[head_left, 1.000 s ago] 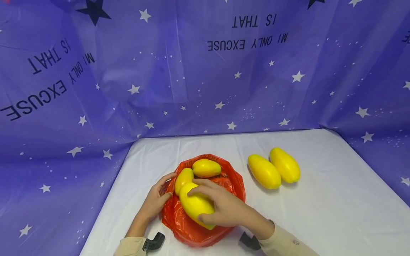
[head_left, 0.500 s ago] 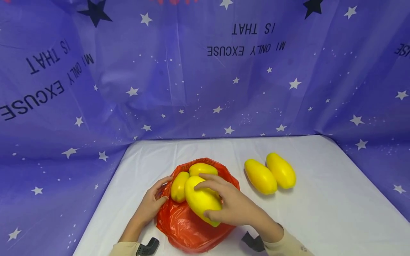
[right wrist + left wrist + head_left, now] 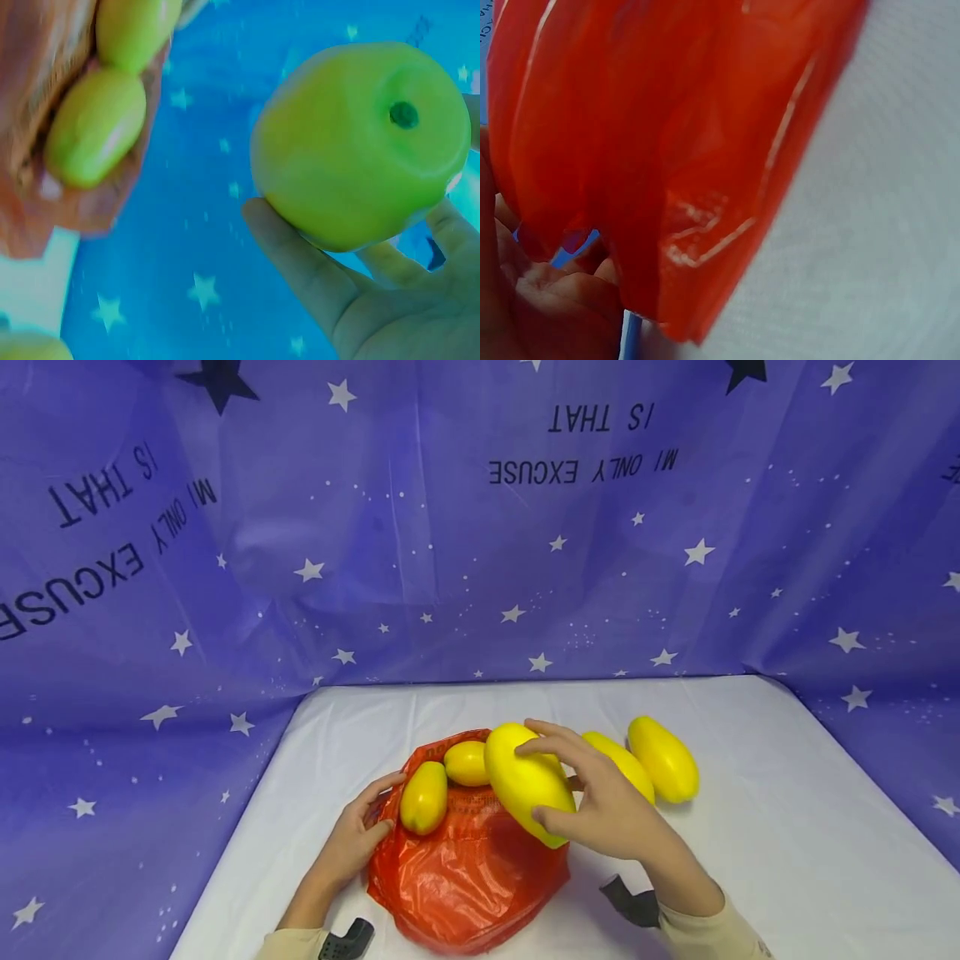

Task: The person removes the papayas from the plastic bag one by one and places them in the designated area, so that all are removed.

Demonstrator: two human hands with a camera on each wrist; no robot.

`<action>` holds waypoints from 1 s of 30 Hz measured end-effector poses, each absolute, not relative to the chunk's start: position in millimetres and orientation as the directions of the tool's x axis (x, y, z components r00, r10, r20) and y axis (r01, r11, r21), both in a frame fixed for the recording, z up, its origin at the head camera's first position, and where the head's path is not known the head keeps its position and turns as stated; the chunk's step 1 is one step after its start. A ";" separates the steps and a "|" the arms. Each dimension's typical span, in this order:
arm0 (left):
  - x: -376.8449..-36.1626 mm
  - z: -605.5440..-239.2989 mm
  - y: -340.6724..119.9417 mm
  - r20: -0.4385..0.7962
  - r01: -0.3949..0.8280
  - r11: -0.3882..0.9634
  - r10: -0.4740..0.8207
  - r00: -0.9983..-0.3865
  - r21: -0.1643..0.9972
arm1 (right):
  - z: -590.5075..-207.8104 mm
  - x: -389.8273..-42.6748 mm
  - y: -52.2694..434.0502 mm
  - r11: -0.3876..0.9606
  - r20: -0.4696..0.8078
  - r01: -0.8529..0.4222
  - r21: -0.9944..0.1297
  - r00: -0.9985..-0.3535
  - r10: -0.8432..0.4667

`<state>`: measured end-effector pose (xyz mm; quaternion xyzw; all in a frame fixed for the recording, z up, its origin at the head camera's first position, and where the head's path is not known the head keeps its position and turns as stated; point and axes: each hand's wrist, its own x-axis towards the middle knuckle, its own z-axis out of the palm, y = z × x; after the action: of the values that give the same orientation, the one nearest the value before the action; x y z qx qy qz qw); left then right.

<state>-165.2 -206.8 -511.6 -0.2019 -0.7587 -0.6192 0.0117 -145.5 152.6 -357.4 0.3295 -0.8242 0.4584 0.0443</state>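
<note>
- Purple plastic-like backdrop [image 3: 480, 535], printed with stars and letters, stands beyond your fingers; under them lies a white, softly wrinkled table cover [image 3: 787, 852].
- Your right hand [image 3: 611, 806] grips a big yellow fruit [image 3: 525, 777], thumb and fingers spread around its sides, probably because such a thick, smooth oval needs a wide hold. Near your thumb, its end shows a dark, sunken spot.
- Your left hand [image 3: 352, 839] holds the rim of the red bag [image 3: 465, 881] with bent fingers, perhaps to keep this thin, shiny, creased film steady.
- Just beside your left fingertips, inside the bag, rest two smaller yellow fruits [image 3: 423, 797].
- Behind your right fingers, two long glossy fruits [image 3: 663, 760] lie side by side, one partly hidden.
</note>
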 end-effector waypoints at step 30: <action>-169.0 -514.9 -211.7 0.285 0.349 0.181 0.307 -0.908 0.919 | -359.1 -177.7 247.3 0.494 0.389 -0.452 -0.742 -0.892 -0.232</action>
<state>-169.0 -211.7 -514.9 -0.2135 -0.7682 -0.6033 0.0176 -177.7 247.3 -359.1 0.2000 -0.8560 0.4615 0.1192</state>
